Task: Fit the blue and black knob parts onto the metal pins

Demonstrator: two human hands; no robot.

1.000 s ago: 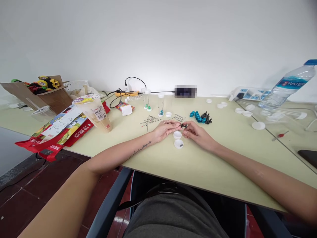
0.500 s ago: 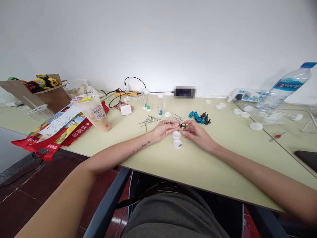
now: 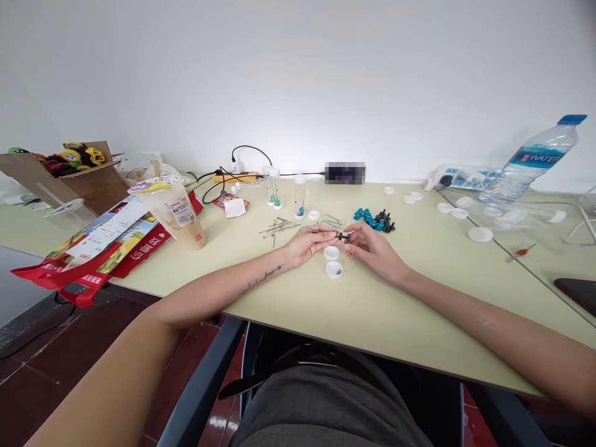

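Left hand (image 3: pixel 305 245) pinching thin metal pin (image 3: pixel 314 231) — small black piece (image 3: pixel 344 236) at its fingertips. Right hand (image 3: pixel 371 249) touching black piece's other end, can't tell if gripping. Two white caps (image 3: pixel 333 267) just below hands — on table (image 3: pixel 288 298).

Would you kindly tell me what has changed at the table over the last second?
Nothing was visibly taken hold of or let go; only the whole view drifted slightly, which suggests a small head movement. The left hand and right hand still meet at the small dark part. The teal pieces and black pieces stayed put.
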